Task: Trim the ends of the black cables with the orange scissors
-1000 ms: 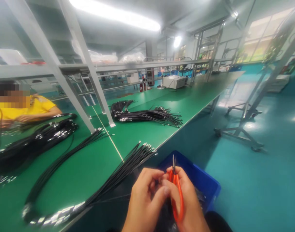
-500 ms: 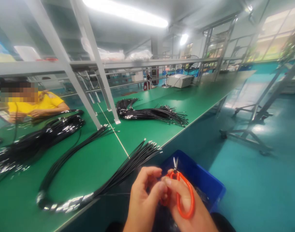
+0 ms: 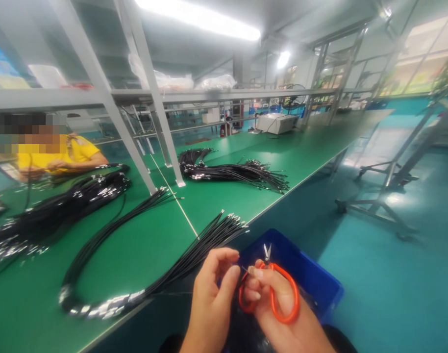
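Note:
Orange-handled scissors (image 3: 293,294) hang on my right hand (image 3: 273,289), their short blades pointing up and slightly apart. The thumb and forefinger of that hand are pinched together, with a small thin bit at their tips, too small to name. My left hand (image 3: 213,289) is just to the left, fingers curved and thumb apart from them, with nothing visible in it. A narrow gap separates the two hands. Beyond my left hand, a bundle of black cables (image 3: 194,252) with metal-tipped ends curves across the green table (image 3: 143,250). Below the hands stands a blue bin (image 3: 319,277), partly hidden.
More black cables (image 3: 238,174) lie farther along the table, and a large heap (image 3: 62,201) is at the left. A co-worker in a yellow top (image 3: 79,152) sits across. Grey shelf posts (image 3: 161,113) rise from the table. A wheeled metal stand (image 3: 385,196) is at right.
My hands have drawn apart; the left moved slightly left, away from the right hand's fingertips. The scissors stay on my right hand. The whole view has shifted a little.

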A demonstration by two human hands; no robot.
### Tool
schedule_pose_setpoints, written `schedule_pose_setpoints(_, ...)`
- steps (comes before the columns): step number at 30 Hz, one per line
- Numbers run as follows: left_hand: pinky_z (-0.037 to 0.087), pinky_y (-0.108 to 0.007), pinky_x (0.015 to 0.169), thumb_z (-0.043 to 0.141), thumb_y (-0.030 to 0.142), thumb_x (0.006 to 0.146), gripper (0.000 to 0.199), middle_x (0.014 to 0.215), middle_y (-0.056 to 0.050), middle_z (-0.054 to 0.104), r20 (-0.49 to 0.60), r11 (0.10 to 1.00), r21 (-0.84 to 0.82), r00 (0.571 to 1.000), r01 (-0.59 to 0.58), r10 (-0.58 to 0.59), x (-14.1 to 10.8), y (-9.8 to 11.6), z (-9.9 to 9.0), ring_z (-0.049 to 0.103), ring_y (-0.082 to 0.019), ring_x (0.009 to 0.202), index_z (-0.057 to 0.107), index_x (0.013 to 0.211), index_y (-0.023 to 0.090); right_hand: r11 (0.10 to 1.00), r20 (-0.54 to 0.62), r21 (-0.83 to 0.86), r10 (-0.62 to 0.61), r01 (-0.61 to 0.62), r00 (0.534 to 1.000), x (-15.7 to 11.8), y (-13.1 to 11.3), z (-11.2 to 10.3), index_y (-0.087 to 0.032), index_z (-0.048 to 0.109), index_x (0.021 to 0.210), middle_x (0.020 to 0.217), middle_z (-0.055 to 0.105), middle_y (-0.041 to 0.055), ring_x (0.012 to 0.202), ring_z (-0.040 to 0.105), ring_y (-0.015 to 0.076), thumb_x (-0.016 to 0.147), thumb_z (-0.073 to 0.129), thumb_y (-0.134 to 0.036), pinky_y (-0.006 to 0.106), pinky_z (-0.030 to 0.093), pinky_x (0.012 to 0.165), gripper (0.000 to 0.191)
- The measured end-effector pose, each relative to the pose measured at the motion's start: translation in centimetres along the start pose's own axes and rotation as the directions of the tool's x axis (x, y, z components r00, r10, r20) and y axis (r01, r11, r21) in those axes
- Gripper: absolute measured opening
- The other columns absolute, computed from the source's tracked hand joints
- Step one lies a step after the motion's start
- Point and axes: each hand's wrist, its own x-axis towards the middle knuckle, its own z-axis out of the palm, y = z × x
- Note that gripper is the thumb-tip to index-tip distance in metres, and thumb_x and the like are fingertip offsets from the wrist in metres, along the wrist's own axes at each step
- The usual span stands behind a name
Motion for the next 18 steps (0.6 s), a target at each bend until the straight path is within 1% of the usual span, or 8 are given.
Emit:
schedule_pose_setpoints(3, 0.048, -0.025, 0.064, 0.058, 0.019, 0.080, 0.007, 0.082, -0.002, 0.061, 0.054, 0.981, 0.142, 0.991, -0.129, 0.122, -0.11, 0.27, -0.18, 0.058, -0.016, 0.069, 0.065, 0.081, 0.021, 0.999, 0.028, 0.015, 0.029, -0.029, 0.999, -0.02, -0.08, 0.46, -0.016, 0.067, 0.058, 0.056, 0.058, 0.0002, 0.054, 0.049, 0.0111, 0.050, 0.079, -0.014, 0.021, 0.045, 0.049, 0.015)
schedule_pose_setpoints(5, 0.048, -0.025, 0.064, 0.057, 0.022, 0.081, 0.010, 0.078, -0.002, 0.063, 0.005, 0.980, 0.170, 0.994, -0.106, 0.107, -0.10, 0.31, -0.48, 0.060, -0.017, 0.070, 0.063, 0.073, 0.021, 1.000, 0.006, 0.011, 0.005, -0.005, 1.000, 0.07, -0.11, 0.64, -0.015, 0.068, 0.059, 0.057, 0.058, 0.0005, 0.054, 0.049, 0.0111, 0.049, 0.079, -0.013, 0.021, 0.044, 0.048, 0.015)
schedule_pose_setpoints(7, 0.048, -0.026, 0.064, 0.056, 0.026, 0.083, 0.010, 0.076, -0.002, 0.065, -0.031, 0.991, 0.134, 0.999, -0.023, 0.028, -0.04, 0.29, -0.82, 0.061, -0.018, 0.072, 0.063, 0.078, 0.021, 1.000, -0.019, -0.005, -0.027, 0.027, 0.999, 0.19, -0.14, 0.70, -0.014, 0.068, 0.062, 0.057, 0.057, 0.0000, 0.053, 0.049, 0.0104, 0.051, 0.078, -0.013, 0.020, 0.043, 0.048, 0.014)
schedule_pose_setpoints(9, 0.049, -0.026, 0.064, 0.058, 0.027, 0.082, 0.008, 0.079, -0.003, 0.068, 0.079, 0.996, 0.042, 0.994, 0.076, -0.079, 0.01, 0.27, -0.98, 0.063, -0.018, 0.071, 0.063, 0.085, 0.021, 0.998, 0.011, -0.046, -0.033, 0.033, 0.999, 0.27, -0.17, 0.64, -0.015, 0.068, 0.061, 0.056, 0.055, -0.0007, 0.051, 0.047, 0.0099, 0.055, 0.076, -0.015, 0.020, 0.041, 0.047, 0.010)
schedule_pose_setpoints(11, 0.050, -0.026, 0.061, 0.061, 0.026, 0.081, 0.008, 0.075, -0.002, 0.068, 0.233, 0.983, -0.072, 0.961, 0.168, -0.147, 0.07, 0.23, -0.89, 0.063, -0.018, 0.066, 0.062, 0.085, 0.020, 0.995, 0.074, -0.089, -0.028, 0.034, 0.997, 0.22, -0.19, 0.55, -0.016, 0.064, 0.056, 0.051, 0.053, -0.0018, 0.048, 0.043, 0.0096, 0.058, 0.073, -0.017, 0.020, 0.039, 0.045, 0.009)
schedule_pose_setpoints(12, 0.050, -0.026, 0.060, 0.061, 0.026, 0.080, 0.007, 0.072, -0.002, 0.068, 0.274, 0.973, -0.120, 0.949, 0.198, -0.159, 0.10, 0.19, -0.79, 0.062, -0.017, 0.063, 0.062, 0.082, 0.019, 0.992, 0.100, -0.115, -0.040, 0.051, 0.994, 0.15, -0.21, 0.53, -0.017, 0.062, 0.055, 0.049, 0.051, -0.0025, 0.047, 0.042, 0.0097, 0.059, 0.072, -0.018, 0.021, 0.038, 0.045, 0.011)
schedule_pose_setpoints(15, 0.046, -0.022, 0.057, 0.065, 0.025, 0.078, 0.012, 0.062, 0.001, 0.064, 0.246, 0.957, -0.191, 0.955, 0.217, -0.168, 0.25, 0.08, -0.57, 0.057, -0.013, 0.057, 0.062, 0.069, 0.017, 0.955, 0.124, -0.212, -0.183, 0.206, 0.975, -0.16, -0.27, 0.62, -0.019, 0.060, 0.067, 0.050, 0.054, -0.0044, 0.048, 0.045, 0.0105, 0.066, 0.071, -0.019, 0.022, 0.040, 0.050, 0.012)
schedule_pose_setpoints(18, 0.038, -0.018, 0.051, 0.071, 0.026, 0.071, 0.015, 0.057, 0.003, 0.060, 0.210, 0.933, -0.239, 0.952, 0.270, -0.221, 0.35, 0.03, -0.57, 0.047, -0.009, 0.051, 0.062, 0.065, 0.016, 0.872, 0.089, -0.321, -0.360, 0.369, 0.929, -0.27, -0.21, 0.90, -0.022, 0.056, 0.085, 0.072, 0.067, -0.0027, 0.054, 0.051, 0.0094, 0.066, 0.075, -0.021, 0.021, 0.043, 0.055, 0.026)
